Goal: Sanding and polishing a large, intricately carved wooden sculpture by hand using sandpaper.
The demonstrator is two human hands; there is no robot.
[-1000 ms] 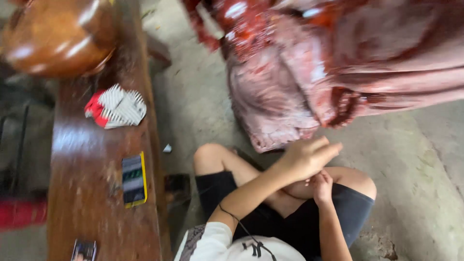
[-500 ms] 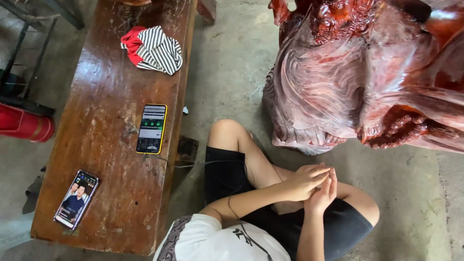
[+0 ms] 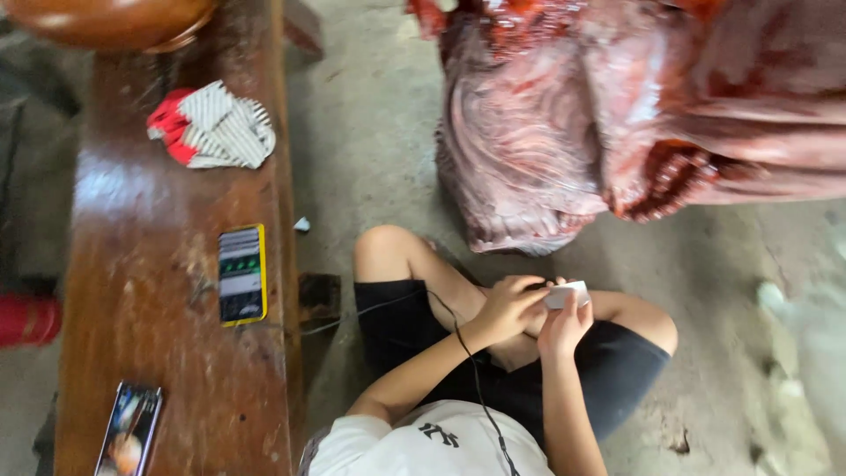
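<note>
While the person sits cross-legged on the concrete floor, both hands meet over the lap, near the middle of the view. A small white block, maybe a sanding piece, sits between the 2 hands; the blur hides what it really is. The right hand comes up from below and its fingers curl around the white block, holding it. The left hand lies just beside it on the left, fingers bent and touching the block's left end; you cannot tell if it grips it too. A thin black cord runs across the left arm and down to the white shirt. Far and to the right of the hands stands a big carved red wooden statue, resting on the floor just past the knees. On the left runs a long brown wooden bench. On it lie a phone with a yellow case, another phone at the near end, and a striped cloth with a red part at the far end. A red thing peeks in at the left edge.
</note>
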